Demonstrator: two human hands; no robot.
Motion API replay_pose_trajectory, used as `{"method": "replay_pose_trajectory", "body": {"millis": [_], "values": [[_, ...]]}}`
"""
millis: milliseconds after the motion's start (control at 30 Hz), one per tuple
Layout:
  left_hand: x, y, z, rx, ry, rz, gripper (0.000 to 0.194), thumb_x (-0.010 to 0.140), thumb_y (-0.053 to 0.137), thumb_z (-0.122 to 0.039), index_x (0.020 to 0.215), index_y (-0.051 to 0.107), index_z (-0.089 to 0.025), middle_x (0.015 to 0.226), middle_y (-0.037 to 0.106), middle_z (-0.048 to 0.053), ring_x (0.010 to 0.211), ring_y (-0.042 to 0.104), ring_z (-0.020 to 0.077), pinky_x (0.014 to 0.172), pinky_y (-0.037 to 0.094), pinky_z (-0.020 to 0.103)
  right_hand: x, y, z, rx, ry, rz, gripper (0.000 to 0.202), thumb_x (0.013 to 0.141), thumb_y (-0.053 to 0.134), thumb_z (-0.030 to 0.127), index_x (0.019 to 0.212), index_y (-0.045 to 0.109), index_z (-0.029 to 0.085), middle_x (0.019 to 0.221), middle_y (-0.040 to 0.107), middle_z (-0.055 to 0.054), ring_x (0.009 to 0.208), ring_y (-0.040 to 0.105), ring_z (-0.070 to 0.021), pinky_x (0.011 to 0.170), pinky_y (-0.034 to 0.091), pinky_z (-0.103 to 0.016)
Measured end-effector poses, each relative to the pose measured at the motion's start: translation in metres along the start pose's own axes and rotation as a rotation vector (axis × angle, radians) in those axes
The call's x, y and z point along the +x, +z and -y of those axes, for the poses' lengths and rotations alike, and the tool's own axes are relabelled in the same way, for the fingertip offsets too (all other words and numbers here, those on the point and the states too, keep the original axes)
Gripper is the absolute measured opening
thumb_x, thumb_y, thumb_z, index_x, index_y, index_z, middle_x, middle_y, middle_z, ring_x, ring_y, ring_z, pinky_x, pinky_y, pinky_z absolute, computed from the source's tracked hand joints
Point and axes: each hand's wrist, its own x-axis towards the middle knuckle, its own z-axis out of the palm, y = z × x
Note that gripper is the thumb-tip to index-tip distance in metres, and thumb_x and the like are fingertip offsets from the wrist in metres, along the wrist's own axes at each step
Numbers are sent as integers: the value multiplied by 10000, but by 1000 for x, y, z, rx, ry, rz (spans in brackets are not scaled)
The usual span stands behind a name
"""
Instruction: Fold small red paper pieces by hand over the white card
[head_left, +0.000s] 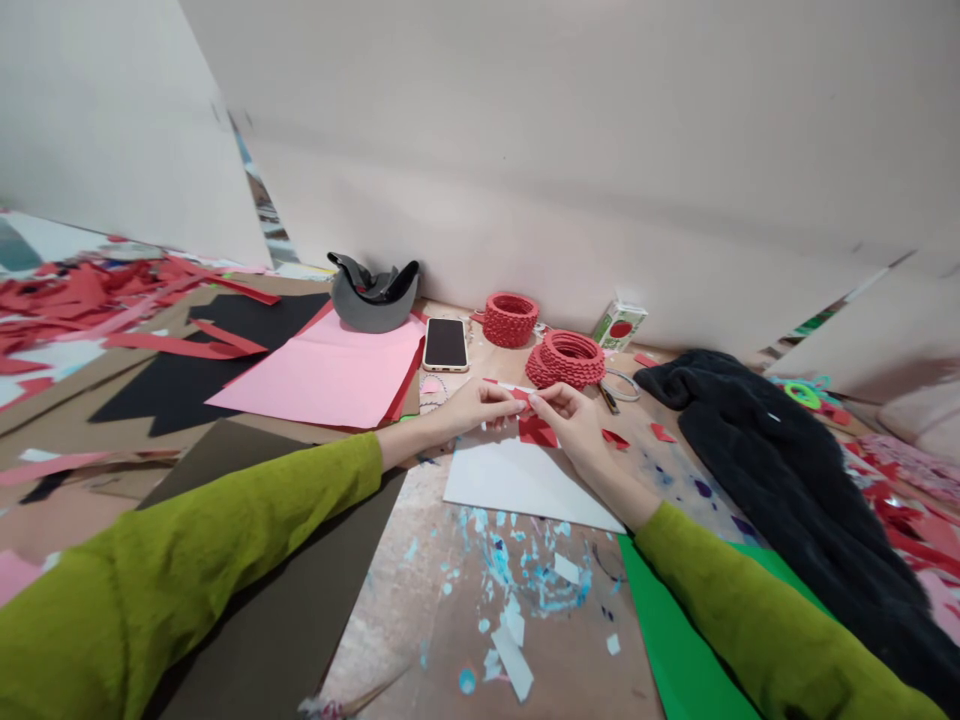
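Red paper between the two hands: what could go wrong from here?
The small red paper is pinched only at the fingertips of the left hand and right hand, so it might slip or crease. The red piece on the white sheet could get brushed aside. The nearer red ring, close behind the right hand, might be nudged.

bright diffuse light, soft shadows, stretched edges
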Motion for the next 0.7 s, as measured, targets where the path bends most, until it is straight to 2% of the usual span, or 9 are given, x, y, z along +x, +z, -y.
{"method": "replay_pose_trajectory", "body": {"millis": [233, 700], "values": [[-1, 0, -5, -16, 2, 6, 369, 727, 686, -470, 706, 695, -102, 561, 582, 10, 492, 474, 76, 490, 353, 208, -1, 0, 2, 1, 8, 14, 329, 664, 752, 478, 712, 607, 187, 706, 661, -29, 668, 638, -171, 674, 539, -320], [2, 0, 3, 5, -8, -25, 356, 752, 665, -456, 732, 692, -102, 541, 574, 1, 481, 472, 76, 474, 334, 199, 0, 0, 2, 38, -2, 7, 297, 674, 746, 457, 702, 591, 205, 729, 646, -5, 710, 615, -158, 705, 521, -305]]}}
